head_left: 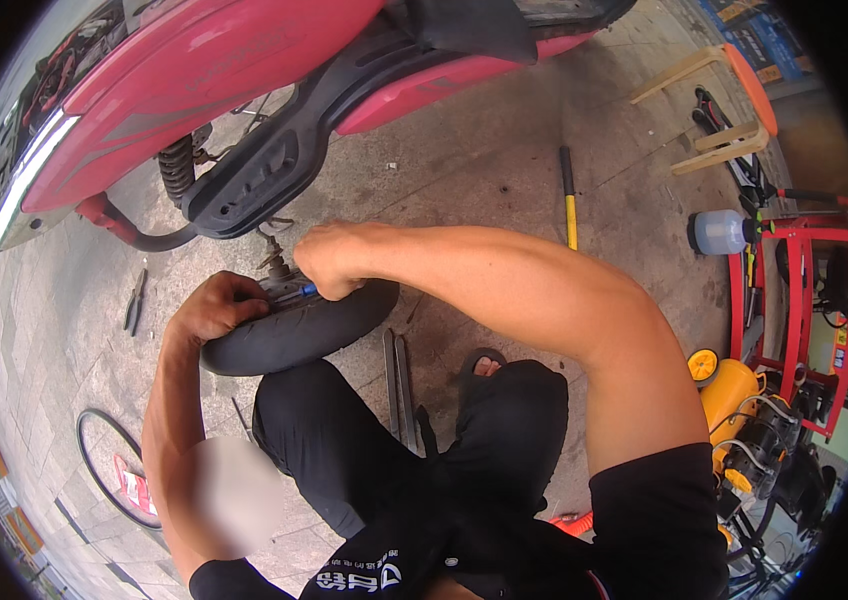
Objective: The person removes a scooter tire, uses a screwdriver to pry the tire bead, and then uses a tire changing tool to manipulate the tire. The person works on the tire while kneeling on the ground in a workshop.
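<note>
Black-tyred wheel [299, 342]: between pink scooter [214, 75] and person's knees [296, 392]; probably heavy, rubber stiff yet grippy; best held across the tread. Blue-handled tool [309, 290]: at wheel's upper side; likely light, rigid; handle suits gripping. Right hand [332, 262]: fingers clamped on handle. Left hand [216, 306]: at tyre's edge; fingertips hidden, closure cannot be told.

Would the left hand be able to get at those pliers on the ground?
Probably yes: the left hand is near the pliers, with nothing visible between them, though it would first have to come away from the tyre.
</note>
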`<control>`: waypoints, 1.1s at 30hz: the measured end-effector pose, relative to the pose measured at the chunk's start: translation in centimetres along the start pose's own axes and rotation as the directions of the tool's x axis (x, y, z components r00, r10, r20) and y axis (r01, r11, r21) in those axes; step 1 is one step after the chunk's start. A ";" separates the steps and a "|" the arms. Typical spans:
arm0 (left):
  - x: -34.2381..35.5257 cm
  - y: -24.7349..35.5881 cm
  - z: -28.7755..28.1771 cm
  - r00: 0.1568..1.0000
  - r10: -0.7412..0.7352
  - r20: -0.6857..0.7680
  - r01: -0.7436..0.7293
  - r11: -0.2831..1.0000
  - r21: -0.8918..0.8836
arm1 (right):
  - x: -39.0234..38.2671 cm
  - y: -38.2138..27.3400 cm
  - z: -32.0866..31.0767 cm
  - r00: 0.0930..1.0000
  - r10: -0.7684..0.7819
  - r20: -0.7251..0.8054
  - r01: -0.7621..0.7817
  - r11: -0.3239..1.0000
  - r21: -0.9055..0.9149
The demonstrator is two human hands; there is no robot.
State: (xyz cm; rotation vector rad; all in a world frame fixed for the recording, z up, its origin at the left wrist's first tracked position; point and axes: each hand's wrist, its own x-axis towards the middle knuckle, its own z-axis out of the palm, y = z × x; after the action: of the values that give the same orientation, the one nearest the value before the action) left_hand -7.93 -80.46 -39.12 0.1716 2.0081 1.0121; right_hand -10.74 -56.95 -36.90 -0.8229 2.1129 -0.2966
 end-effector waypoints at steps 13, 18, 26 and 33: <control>-0.1 1.0 0.1 0.999 -0.046 -0.029 0.047 0.997 0.064 | 0.7 1.0 0.0 0.996 -0.033 0.086 0.027 0.997 0.074; -0.2 1.3 0.1 0.997 -0.074 -0.022 0.074 0.997 0.011 | 0.7 0.4 -0.4 0.987 0.024 0.162 -0.040 0.995 0.094; -0.3 1.0 0.0 0.999 -0.042 -0.022 0.043 0.999 0.031 | 1.2 0.3 -0.4 0.982 -0.016 0.190 0.000 0.997 0.081; -0.1 0.7 0.1 0.993 -0.117 -0.032 0.116 0.993 -0.016 | 2.1 0.8 0.5 0.999 -0.007 0.033 0.006 0.999 0.031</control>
State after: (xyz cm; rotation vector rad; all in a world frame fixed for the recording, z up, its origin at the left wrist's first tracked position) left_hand -7.93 -80.02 -38.58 0.0301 2.0159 0.9600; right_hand -11.62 -57.73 -38.92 -0.8108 2.0704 -0.3166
